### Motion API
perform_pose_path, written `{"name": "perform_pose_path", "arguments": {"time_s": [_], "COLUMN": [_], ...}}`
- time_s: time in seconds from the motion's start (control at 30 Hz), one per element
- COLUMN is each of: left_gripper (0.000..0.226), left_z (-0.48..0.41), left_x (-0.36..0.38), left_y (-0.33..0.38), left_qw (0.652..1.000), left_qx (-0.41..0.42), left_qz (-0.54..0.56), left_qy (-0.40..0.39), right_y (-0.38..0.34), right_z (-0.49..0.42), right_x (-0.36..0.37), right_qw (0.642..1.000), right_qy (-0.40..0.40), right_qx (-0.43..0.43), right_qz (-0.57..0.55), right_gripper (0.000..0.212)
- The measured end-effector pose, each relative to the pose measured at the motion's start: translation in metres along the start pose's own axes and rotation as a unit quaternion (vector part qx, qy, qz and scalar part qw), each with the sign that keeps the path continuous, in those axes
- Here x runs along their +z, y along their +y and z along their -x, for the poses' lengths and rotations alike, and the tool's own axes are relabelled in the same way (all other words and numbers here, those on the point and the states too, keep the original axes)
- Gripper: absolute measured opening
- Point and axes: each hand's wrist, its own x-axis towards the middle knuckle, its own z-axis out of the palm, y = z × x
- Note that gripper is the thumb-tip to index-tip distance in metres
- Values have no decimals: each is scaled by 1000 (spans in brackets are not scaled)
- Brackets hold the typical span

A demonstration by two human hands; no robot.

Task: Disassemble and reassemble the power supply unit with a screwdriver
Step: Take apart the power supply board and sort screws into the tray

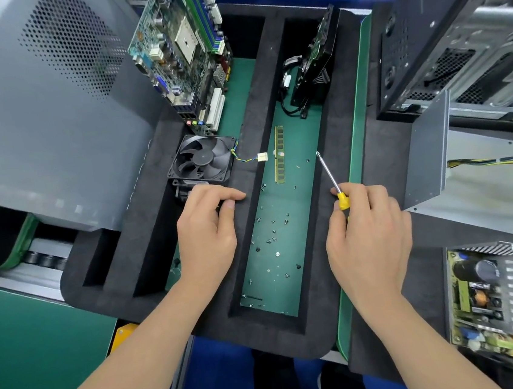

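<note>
Right hand (368,233) grips the yellow-handled screwdriver (343,201) (shaft over the foam tray (295,332)); left hand (208,228) rests curled on the foam, grip I cannot tell

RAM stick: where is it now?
Head view, centre: the RAM stick lies flat in the long middle slot of the foam tray, right of the fan, left of the screwdriver tip, beyond the loose screws.

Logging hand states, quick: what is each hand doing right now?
Left hand: fingers curled at the foam tray ridge; cannot tell if it pinches anything.
Right hand: grips the yellow-handled screwdriver.
</note>
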Motion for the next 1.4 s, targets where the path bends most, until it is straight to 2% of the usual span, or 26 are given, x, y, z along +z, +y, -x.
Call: {"name": "perform_pose_path", "arguments": {"time_s": [1.4], "left_gripper": [25], "left_z": [2], "left_x": [0], "left_y": [0], "left_qw": [1000], "left_qx": [-10], "left_qz": [9], "left_qy": [1], "right_y": [0], "right_z": [0], "right_x": [1], "right_qw": [1000], "right_qy": [10], "right_qx": [-6], "right_qz": [5], "right_gripper": [16]}}
